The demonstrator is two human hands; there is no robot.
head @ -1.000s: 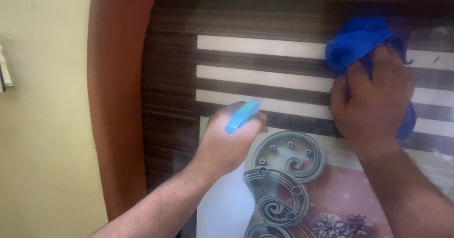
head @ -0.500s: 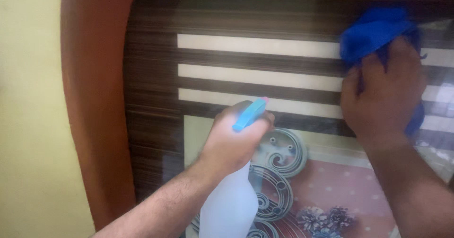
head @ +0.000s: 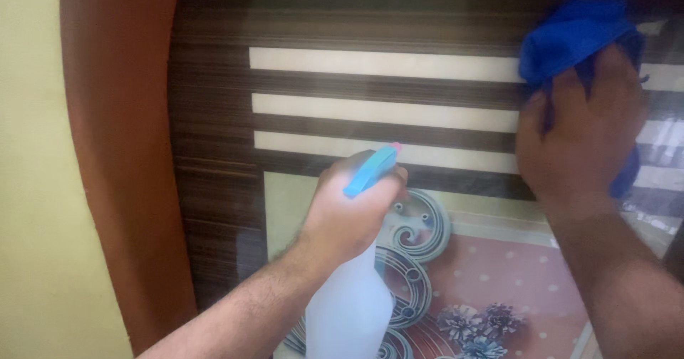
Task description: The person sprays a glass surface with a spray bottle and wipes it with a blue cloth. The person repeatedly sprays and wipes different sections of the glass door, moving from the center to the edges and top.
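Observation:
My left hand grips the neck of a white spray bottle with a light blue trigger head, its nozzle aimed at a glossy door panel of dark wood grain with three cream stripes. My right hand presses a bunched blue cloth flat against the panel's upper right, over the stripes. Part of the cloth also hangs below the hand's right side. Below both hands the panel carries a pink picture with grey-blue scrolls and small flowers.
A curved reddish-brown frame borders the panel on the left. Beyond it lies a pale yellow-green wall. Reflections show on the panel's right edge.
The view has shifted so the panel and frame sit further left. My right hand with the cloth has slid a little up and to the right. The spray bottle stays pointed at the panel.

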